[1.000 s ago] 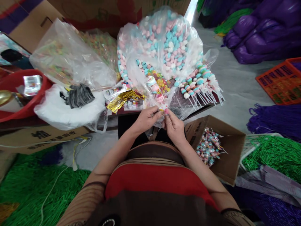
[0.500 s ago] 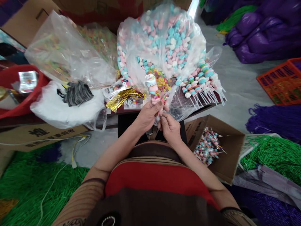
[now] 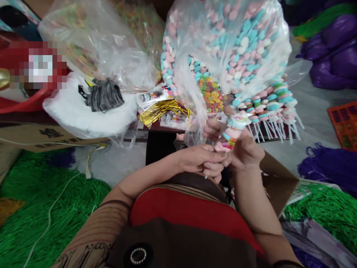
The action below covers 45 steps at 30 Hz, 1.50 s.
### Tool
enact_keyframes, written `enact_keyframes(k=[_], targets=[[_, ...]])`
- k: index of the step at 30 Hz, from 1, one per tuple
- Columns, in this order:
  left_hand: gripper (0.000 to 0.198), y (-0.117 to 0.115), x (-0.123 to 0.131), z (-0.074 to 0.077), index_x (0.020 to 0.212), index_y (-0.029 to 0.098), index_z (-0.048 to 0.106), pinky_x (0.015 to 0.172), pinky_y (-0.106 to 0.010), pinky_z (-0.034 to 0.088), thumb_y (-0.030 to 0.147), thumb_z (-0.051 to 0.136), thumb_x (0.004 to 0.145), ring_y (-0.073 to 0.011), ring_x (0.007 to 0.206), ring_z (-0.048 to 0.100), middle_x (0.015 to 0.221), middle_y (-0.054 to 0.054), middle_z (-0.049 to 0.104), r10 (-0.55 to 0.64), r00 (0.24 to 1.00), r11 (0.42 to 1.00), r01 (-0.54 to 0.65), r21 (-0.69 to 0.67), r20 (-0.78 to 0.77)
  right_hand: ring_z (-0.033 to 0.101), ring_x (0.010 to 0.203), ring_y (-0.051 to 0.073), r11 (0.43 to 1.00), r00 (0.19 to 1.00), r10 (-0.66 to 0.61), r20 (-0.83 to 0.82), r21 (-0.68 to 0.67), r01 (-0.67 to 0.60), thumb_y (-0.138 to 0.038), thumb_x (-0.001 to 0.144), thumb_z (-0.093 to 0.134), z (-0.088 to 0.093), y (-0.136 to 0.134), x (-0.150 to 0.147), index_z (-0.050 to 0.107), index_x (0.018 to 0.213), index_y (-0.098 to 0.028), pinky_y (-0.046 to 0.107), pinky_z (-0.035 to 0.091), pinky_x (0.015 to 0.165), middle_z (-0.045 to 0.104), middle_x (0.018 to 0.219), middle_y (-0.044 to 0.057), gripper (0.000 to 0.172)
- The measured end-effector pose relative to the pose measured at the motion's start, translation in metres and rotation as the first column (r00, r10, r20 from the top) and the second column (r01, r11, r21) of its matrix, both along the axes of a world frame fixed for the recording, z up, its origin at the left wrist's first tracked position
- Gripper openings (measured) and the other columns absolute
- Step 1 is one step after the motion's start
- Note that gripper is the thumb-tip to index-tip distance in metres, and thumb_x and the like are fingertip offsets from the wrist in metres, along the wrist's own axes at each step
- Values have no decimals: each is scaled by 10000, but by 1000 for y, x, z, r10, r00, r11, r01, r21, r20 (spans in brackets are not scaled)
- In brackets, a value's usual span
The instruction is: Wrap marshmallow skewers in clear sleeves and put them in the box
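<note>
My left hand [image 3: 208, 160] is closed around the lower end of a marshmallow candy stick [image 3: 234, 128] in a clear wrapper. A white stick tip [image 3: 206, 177] pokes out below its fingers. The candy tilts up to the right, with pink, blue and white pieces and colourful rings. My right hand [image 3: 248, 150] is at the candy's right side, smeared by motion. Some of its blurred fingers reach behind the candy; whether they grip it I cannot tell. Gold twist ties [image 3: 158, 112] and printed wrappers [image 3: 156, 96] lie left of the hands.
A large bag of marshmallows [image 3: 251, 48] stands behind the hands, with ring candies [image 3: 212, 95] in front. Skewered marshmallows [image 3: 275, 102] lie at the right. A striped grey cloth [image 3: 104, 96] rests on a white bag [image 3: 83, 121]. A cardboard box [image 3: 281, 182] stands below right.
Both hands and the candy stick have shifted right in view. My right hand has moved from pinching below the candy up to its right side. The view has shifted closer to the table.
</note>
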<state>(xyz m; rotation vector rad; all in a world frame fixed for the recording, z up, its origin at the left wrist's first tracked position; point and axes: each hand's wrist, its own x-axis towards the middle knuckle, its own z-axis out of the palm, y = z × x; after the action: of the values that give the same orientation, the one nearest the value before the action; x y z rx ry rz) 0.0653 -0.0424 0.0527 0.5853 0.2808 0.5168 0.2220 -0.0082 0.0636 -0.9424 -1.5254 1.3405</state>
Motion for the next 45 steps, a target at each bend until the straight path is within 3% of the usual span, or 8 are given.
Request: enact_keyframes(k=[4,9,16,19,25,29,36,45], targets=[[403,4,-4,-9,802,211,552,601,-313,530,587,666,895,-93,426,398,512,93,401,217,948,954,-156,255,-232,744,815,257,998,998,-13,-64,-59,9,-763,845,611,-3,-3,-30,669,1051,-270,421,633,700,711,792,53,537],[243,19,-22,-24,1009,198,641,809,-339,527,427,665,932,-193,813,654,880,-39,696,789,393,591,-275,758,-472,742,889,219,954,958,-277,-69,101,283,-656,922,603,-15,5,-59,611,1065,-289,409,635,812,735,886,43,393],[572,14,-40,-18,801,213,526,495,-277,447,763,682,780,-60,388,275,509,123,295,245,963,958,-223,179,-115,740,839,252,988,994,111,-15,-102,-112,-710,748,772,-3,22,-38,692,1012,-261,407,631,663,764,919,72,527],[543,16,-44,-16,831,215,550,508,-262,416,746,662,812,-71,412,324,523,103,336,447,865,883,-387,266,-226,709,713,206,999,999,-18,-51,-49,16,-624,758,816,-10,29,-46,688,923,-270,383,627,629,746,862,32,411],[363,21,-65,-32,776,227,555,575,-262,373,543,688,898,-116,551,488,590,46,488,878,271,478,-535,696,-394,722,799,189,990,987,-107,120,101,95,-655,850,710,-34,49,-83,700,1035,-273,368,628,748,751,913,19,424],[397,25,-88,-34,790,222,550,490,-227,389,583,647,923,-63,396,315,494,108,346,888,315,429,-828,361,-334,728,917,220,976,907,-18,422,205,-76,-540,981,576,-41,79,-99,737,1087,-234,377,600,828,777,989,50,362],[410,31,-119,-10,727,216,515,430,-193,365,498,536,1023,-52,352,205,460,114,238,887,258,285,-958,14,-383,670,1024,304,907,437,-143,888,294,-301,-201,972,527,-54,107,-136,756,1031,-180,419,536,887,749,1092,157,237],[426,30,-122,-20,732,213,535,418,-193,349,544,558,999,-44,343,224,459,114,255,895,271,278,-960,-31,-355,646,914,282,887,382,-187,905,323,-331,-227,995,427,-59,111,-138,731,1031,-157,376,487,776,737,1054,170,314]])
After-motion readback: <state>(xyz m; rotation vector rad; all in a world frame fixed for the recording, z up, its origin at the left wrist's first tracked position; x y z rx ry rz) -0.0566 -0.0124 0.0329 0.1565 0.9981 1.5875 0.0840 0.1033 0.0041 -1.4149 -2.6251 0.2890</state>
